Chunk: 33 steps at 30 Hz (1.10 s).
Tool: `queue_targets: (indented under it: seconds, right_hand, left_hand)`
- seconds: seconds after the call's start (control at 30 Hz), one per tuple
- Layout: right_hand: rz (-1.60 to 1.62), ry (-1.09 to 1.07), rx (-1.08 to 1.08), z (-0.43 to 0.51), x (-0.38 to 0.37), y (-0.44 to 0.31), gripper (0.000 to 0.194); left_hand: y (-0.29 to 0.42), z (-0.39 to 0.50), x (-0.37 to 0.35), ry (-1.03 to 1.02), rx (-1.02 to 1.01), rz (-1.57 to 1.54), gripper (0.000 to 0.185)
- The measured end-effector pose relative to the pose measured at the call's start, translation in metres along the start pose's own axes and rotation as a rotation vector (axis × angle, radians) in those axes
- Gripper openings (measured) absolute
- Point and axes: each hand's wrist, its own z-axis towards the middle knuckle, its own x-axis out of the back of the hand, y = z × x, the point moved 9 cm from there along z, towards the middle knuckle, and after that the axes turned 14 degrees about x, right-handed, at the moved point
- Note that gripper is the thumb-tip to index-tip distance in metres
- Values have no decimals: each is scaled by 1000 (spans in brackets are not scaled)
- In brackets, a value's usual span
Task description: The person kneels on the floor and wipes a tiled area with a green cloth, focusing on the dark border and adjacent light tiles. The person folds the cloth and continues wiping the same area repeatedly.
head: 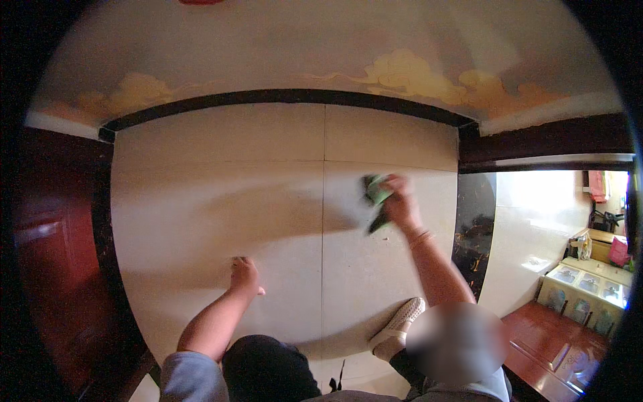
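Note:
My right hand (400, 201) grips a green and dark cloth (376, 193) over the pale tiled floor (281, 211), right of the long tile joint. Both hand and cloth are motion-blurred. A dark flap of the cloth hangs below the fingers, and a small crumb (386, 239) lies just beneath it. At the lower left, my left hand (244, 276) is held over the tiles. Its fingers are curled, something small and dark shows at their tips, and I cannot tell whether it holds anything.
A dark baseboard (291, 95) runs along the painted wall at the far side. Red-brown panelled doors stand at the left (55, 241) and lower right (557, 341). A black marble-like threshold (472, 221) borders the doorway. A shoe (402, 321) and my dark-clad knee (269, 369) are near.

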Motion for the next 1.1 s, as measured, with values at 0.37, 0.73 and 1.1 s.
queue_targets:
  seconds: [0.37, 0.73, 1.1]
  right_hand:
    - [-679, -593, -381, -29, -118, 25, 32]
    - [101, 248, -439, -94, 100, -21, 33]
    - [-794, -224, -908, -210, 20, 33, 33]
  left_hand:
    - [10, -9, 8, -48, -97, 49, 104]
    - [21, 1, 0, -71, -69, 473, 116]
    - [-1, 2, 6, -155, 196, -174, 86]
